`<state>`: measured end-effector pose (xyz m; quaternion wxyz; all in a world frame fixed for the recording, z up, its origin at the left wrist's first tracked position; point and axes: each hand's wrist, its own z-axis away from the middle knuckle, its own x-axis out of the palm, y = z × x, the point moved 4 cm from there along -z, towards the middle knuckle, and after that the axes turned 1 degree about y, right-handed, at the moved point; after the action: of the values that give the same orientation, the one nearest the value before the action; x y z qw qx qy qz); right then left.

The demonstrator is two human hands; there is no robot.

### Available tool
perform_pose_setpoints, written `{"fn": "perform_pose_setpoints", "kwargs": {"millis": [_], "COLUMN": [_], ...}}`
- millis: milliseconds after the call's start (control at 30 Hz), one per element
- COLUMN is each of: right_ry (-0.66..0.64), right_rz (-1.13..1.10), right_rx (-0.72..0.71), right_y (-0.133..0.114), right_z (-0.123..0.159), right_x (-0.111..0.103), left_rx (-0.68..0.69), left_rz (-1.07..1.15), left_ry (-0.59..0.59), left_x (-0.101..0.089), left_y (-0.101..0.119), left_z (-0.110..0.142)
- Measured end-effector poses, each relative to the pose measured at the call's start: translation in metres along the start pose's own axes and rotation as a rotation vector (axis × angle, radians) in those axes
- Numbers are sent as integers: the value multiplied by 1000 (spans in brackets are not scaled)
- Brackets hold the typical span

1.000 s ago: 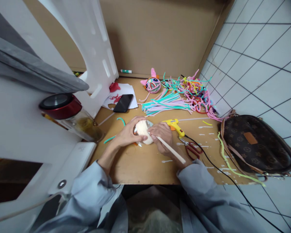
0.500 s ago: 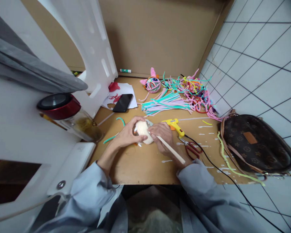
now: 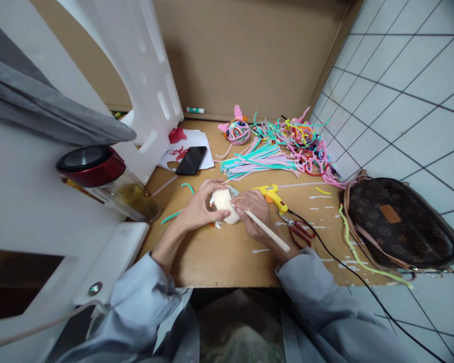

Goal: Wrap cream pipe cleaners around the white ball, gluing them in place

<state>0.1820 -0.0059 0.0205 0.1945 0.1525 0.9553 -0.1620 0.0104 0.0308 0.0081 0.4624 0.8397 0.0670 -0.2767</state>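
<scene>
In the head view my left hand (image 3: 201, 207) is curled round a small rounded craft piece (image 3: 224, 204), its surface wound in cream strips. My right hand (image 3: 254, 213) is closed on a cream pipe cleaner (image 3: 268, 234), which slants out below the fingers toward the wrist. Its fingertips touch the right side of the craft piece. A yellow hot glue gun (image 3: 273, 195) lies just right of my right hand, with red-handled scissors (image 3: 299, 232) below it. Palms and fingers cover part of the craft piece.
A bundle of pink and teal pipe cleaners (image 3: 261, 162), a tangled heap (image 3: 306, 138) and a pink-eared ball figure (image 3: 238, 132) lie behind. A phone (image 3: 191, 160) rests on paper. A glass jar (image 3: 132, 199) stands left, a brown bag (image 3: 401, 222) right. The black cord (image 3: 335, 256) crosses the table's right side.
Hardly anything differs. Both hands keep their hold on the craft piece and the pipe cleaner, with only a slight shift of the left fingers.
</scene>
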Motion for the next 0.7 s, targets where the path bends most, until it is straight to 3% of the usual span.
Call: {"fn": "perform_pose_setpoints", "kwargs": {"millis": [200, 433, 700], "right_ry": [-30, -28, -32], "right_rz": [11, 6, 15], "right_rx": [38, 89, 101], "right_y": [1, 1, 2], "right_z": [0, 1, 1], "right_x": [0, 0, 1], "left_rx": [7, 134, 106], "left_rz": [-37, -8, -37], "left_ry": [15, 16, 4], "left_x": [0, 1, 2], "left_y": [3, 2, 1], "left_z": [2, 3, 4]}}
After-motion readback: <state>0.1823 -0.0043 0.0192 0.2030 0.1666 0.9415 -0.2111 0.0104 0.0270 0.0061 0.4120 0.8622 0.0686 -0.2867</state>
